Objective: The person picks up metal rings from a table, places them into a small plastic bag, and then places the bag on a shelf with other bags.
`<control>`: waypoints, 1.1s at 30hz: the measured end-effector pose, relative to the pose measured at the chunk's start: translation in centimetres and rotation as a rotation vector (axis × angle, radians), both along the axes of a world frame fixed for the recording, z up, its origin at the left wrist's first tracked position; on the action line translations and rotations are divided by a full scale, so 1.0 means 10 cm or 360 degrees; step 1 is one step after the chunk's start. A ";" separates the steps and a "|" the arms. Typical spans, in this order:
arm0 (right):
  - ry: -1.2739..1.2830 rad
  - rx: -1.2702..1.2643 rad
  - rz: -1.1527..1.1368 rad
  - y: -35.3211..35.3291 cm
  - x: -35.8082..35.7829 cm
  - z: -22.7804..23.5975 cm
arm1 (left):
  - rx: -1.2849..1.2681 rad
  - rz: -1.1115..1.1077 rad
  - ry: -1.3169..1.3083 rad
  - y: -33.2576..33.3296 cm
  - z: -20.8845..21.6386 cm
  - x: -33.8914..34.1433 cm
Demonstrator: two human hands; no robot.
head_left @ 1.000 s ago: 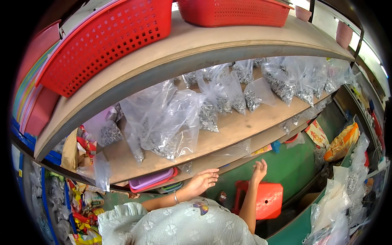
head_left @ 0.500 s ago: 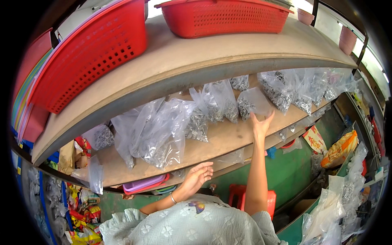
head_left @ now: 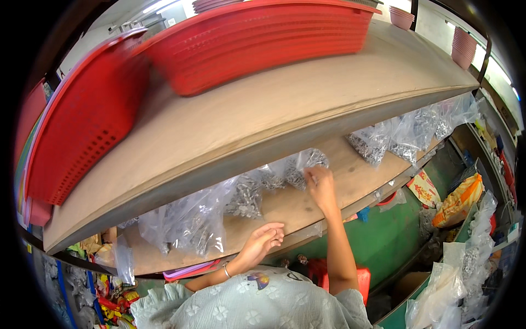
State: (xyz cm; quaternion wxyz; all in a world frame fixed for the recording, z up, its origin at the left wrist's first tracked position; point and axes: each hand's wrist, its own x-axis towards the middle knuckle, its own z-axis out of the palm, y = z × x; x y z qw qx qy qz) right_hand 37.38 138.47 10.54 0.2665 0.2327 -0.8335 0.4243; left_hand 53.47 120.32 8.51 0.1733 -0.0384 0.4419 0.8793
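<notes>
My right hand is at the shelf, fingers curled together at the lower right side of a clear plastic bag of small grey metal pieces. Its fingertips seem to pinch the bag's edge, though they are partly hidden. Several similar bags stand to the left, among them a bag of grey metal parts and a large crumpled clear bag. My left hand, with a bracelet at the wrist, hovers before the shelf's front edge. It holds nothing, and its fingers are loosely bent.
Overhead, an upper wooden shelf juts out and hides the bags' tops. Red perforated baskets stand on it. More bags of metal parts sit to the right. Below are a red stool and an orange-white sack.
My right hand has moved left and its fingers have closed beside the bag. The view has shifted, so the upper shelf covers more of the bags. My left hand has hardly moved.
</notes>
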 end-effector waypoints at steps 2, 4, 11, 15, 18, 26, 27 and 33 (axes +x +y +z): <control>-0.0282 -0.0114 0.0331 0.05 0.01 0.10 | -0.0043 0.0071 0.0020 0.06 0.00 -0.06; -0.0535 -0.0197 0.0604 0.14 -0.10 0.11 | -0.0063 0.0095 0.0008 0.14 0.00 -0.11; -0.0509 -0.0754 -0.0185 0.30 -0.96 -0.03 | -0.0121 0.0277 -0.0025 0.29 0.04 -0.22; 0.0529 -0.0506 -0.0265 0.17 -1.62 -0.38 | -0.0152 0.0370 -0.0064 0.41 0.04 -0.29; 0.0452 -0.0471 -0.0291 -0.01 -1.77 -0.40 | -0.0126 0.0393 -0.0021 0.46 0.07 -0.29; 0.0208 -0.0506 -0.0352 -0.16 -1.87 -0.34 | -0.0170 0.0577 -0.0050 0.42 0.08 -0.20; 0.0197 -0.0514 -0.0349 -0.16 -1.87 -0.33 | -0.0157 0.0598 -0.0042 0.40 0.07 -0.18; 0.0136 -0.0563 -0.0326 -0.17 -1.86 -0.30 | -0.0185 0.0640 -0.0048 0.40 0.11 -0.12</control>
